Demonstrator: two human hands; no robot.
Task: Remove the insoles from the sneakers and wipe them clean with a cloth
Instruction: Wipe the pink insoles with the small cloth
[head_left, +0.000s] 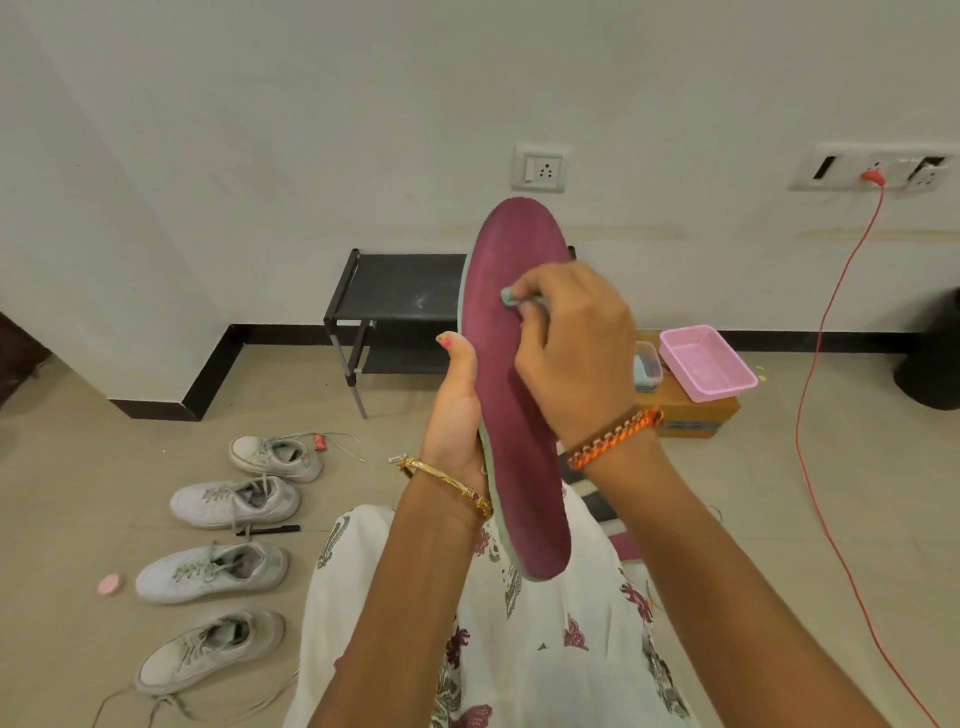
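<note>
A person seated on the floor holds a maroon insole (511, 395) upright above the lap, toe end toward the wall. The left hand (457, 410) grips the insole along its left edge near the middle, thumb up against the rim and the fingers hidden behind. The right hand (571, 343) is curled over the face of the insole, fingertips pinching a small pale bit of something (508, 296) against the maroon surface; whether that is the cloth cannot be told. The insole has a light green rim, and no brand or writing can be read on it.

On the floor (104, 457) to the left, four white sneakers (236, 501) lie in a line, laces loose, with no legible logo. A black pen (270, 530) lies between the second and third, and a small pink round thing (110, 583) rests near the third.

Behind the insole stands a low black rack (400, 296) against the wall. To its right a pink basket (706, 364) sits on a cardboard box (696, 415), whose printed side is too blurred to read, and a small clear tub (647, 366) stands just beside the basket. A red cord (815, 364) runs from a wall socket (878, 174) down to the floor. A second socket (540, 169) sits above the rack.

A gold bangle (447, 483) circles the left wrist, an orange braided band (613, 439) the right.
</note>
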